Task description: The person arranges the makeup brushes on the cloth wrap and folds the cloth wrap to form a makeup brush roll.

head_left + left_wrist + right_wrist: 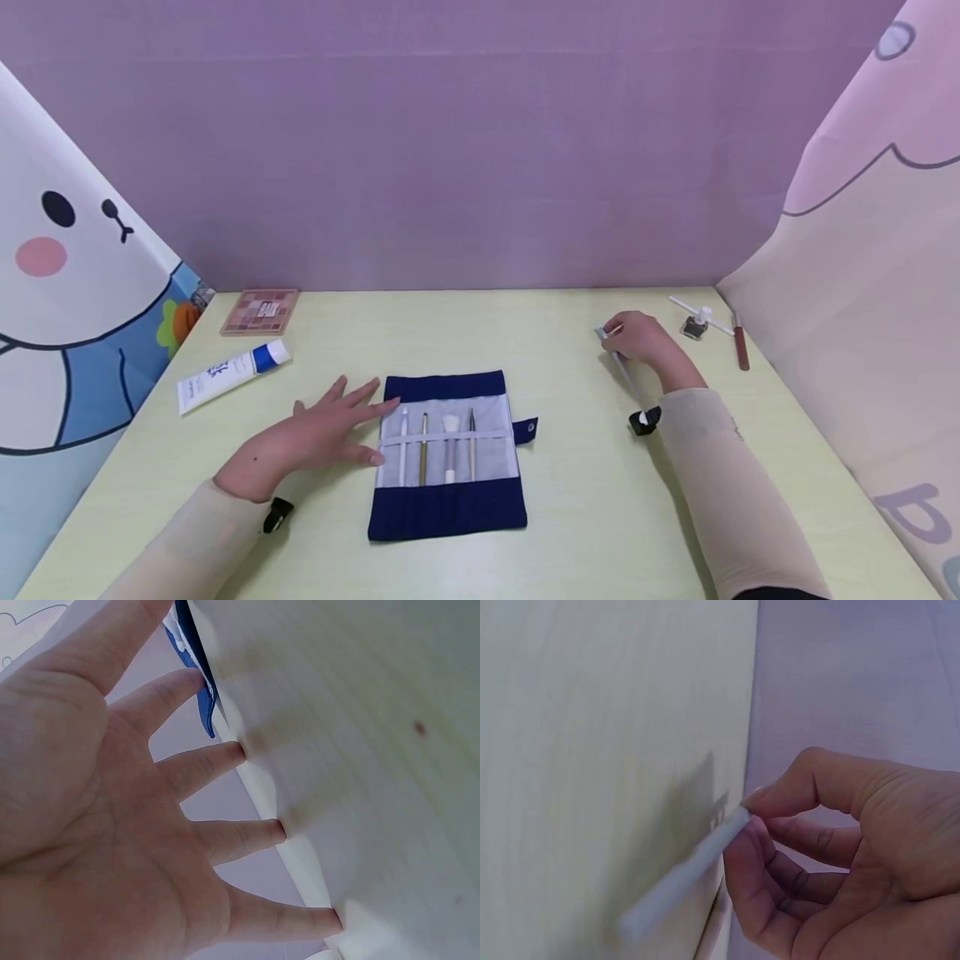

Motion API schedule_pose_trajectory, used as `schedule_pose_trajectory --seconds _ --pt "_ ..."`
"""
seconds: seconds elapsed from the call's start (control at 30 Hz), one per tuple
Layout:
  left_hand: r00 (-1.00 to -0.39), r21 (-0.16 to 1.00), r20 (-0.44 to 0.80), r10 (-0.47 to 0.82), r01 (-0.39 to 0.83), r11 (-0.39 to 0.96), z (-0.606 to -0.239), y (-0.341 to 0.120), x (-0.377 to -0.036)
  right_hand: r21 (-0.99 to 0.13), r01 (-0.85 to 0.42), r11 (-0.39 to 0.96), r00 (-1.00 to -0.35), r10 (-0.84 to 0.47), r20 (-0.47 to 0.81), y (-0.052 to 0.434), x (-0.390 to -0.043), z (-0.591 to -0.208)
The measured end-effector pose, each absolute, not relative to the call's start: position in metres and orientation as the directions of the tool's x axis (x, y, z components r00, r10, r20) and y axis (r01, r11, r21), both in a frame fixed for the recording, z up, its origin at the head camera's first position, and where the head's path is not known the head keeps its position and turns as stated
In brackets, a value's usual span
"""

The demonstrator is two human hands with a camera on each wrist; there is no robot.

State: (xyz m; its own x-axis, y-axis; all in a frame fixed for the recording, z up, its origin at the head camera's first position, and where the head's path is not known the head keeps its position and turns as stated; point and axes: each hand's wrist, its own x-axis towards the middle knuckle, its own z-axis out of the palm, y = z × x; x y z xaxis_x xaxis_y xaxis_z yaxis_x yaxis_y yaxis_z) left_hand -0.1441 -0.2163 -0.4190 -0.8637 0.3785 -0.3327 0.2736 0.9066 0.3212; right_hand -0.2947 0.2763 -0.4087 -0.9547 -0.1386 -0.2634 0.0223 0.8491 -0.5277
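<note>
white stick (pixel 682 874) blurred, perhaps a brush, tip unreadable

The head camera looks forward and down from above the bench (pixel 570 500), taking in both hands, the roll (pixel 447 454) and the purple back wall. Each wrist camera sits very close behind its own palm, facing along the fingers; with the head view it shares only that hand and nearby bench.
</note>
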Motion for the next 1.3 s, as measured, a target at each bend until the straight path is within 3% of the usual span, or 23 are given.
schedule_pose_trajectory --seconds 0.47,0.83,1.03,1.3 --pt "-0.864 0.324 -0.320 0.388 0.285 0.902 -0.421 -0.218 -0.144 -0.775 0.004 0.632 -0.941 -0.259 -0.216 0.244 -0.288 -0.389" --pt "-0.865 0.324 -0.310 0.395 0.294 0.899 -0.421 -0.219 -0.145 -0.919 -0.104 0.381 -0.924 -0.379 -0.052 0.209 -0.276 -0.370" --pt "-0.864 0.322 -0.314 0.394 0.293 0.900 -0.422 -0.219 -0.146 -0.960 -0.106 0.260 -0.898 -0.439 -0.020 0.185 -0.266 -0.358" --pt "-0.865 0.323 -0.325 0.383 0.279 0.904 -0.420 -0.218 -0.145 -0.974 -0.115 0.196 -0.855 -0.518 -0.003 0.150 -0.258 -0.366"
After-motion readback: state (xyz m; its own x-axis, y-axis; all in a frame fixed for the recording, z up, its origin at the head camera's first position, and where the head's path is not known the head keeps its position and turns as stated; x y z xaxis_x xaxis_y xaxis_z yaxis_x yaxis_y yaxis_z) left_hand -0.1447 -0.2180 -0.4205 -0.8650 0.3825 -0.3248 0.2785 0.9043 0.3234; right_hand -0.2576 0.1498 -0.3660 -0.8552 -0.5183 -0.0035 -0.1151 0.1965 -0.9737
